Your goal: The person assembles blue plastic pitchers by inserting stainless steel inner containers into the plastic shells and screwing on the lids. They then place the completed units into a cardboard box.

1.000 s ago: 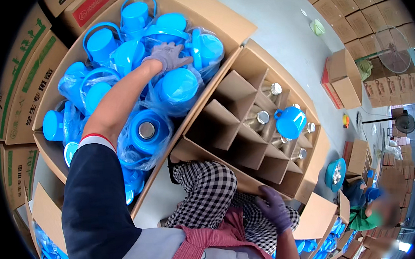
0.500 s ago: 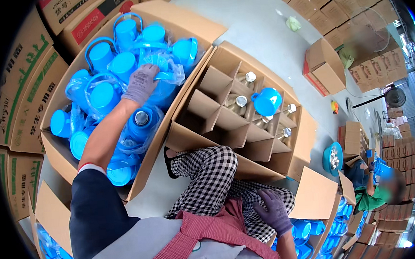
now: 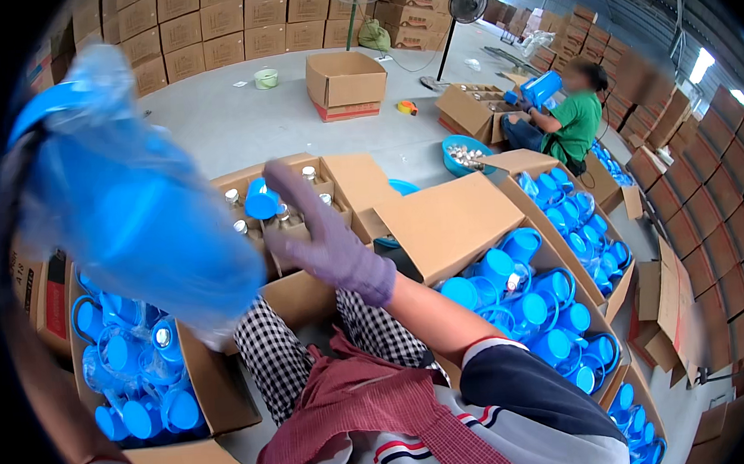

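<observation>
Raised close on the left is a blue thermos (image 3: 138, 214) in a clear plastic bag, smeared by motion. My left hand (image 3: 27, 174), dim at the picture's edge, grips it near its top by the handle. My gloved right hand (image 3: 334, 243) is empty, with fingers spread, over a divided carton (image 3: 303, 297). Several bottles (image 3: 309, 174) with silvery tops stand in that carton's compartments. A blue cup (image 3: 262, 198) rests on top among them. Below the raised thermos, an open carton (image 3: 218, 381) holds more bagged blue thermoses (image 3: 126, 353).
To my right, open cartons hold many blue thermoses (image 3: 528, 307), and one flap (image 3: 453, 222) sticks up. Beyond stand a blue basin (image 3: 453, 159) of small pieces, an open box (image 3: 346, 79) and a fan (image 3: 468, 5). A person in green (image 3: 575, 119) sits handling a blue thermos.
My left hand has lifted a bagged thermos out of the left carton and up to the left. My right hand has left my knee and reached forward over the divided carton. The view has turned right.
</observation>
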### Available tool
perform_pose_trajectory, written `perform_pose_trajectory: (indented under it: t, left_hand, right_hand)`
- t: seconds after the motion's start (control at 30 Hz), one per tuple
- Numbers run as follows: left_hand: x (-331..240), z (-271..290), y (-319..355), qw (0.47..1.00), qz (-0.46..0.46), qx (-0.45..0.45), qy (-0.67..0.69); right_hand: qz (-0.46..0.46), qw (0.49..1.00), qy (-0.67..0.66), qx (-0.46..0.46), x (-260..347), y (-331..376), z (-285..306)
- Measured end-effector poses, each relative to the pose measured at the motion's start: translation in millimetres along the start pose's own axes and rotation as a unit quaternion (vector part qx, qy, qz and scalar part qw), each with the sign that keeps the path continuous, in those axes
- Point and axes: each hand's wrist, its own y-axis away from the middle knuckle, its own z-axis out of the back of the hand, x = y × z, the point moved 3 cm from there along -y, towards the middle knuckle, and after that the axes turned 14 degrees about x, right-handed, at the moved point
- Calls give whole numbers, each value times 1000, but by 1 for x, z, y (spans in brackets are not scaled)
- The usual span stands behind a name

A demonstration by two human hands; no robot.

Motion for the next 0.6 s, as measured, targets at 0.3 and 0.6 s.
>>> perform_pose_trajectory:
  t: [0.3, 0.6]
  left_hand:
    - [-56, -243, -6, 869, 162, 379, 274]
    - [-106, -372, -39, 790, 77, 476, 378]
  right_hand:
    - [-286, 951, -119, 6, -90, 141, -60]
    - [-248, 952, 122, -135, -64, 114, 55]
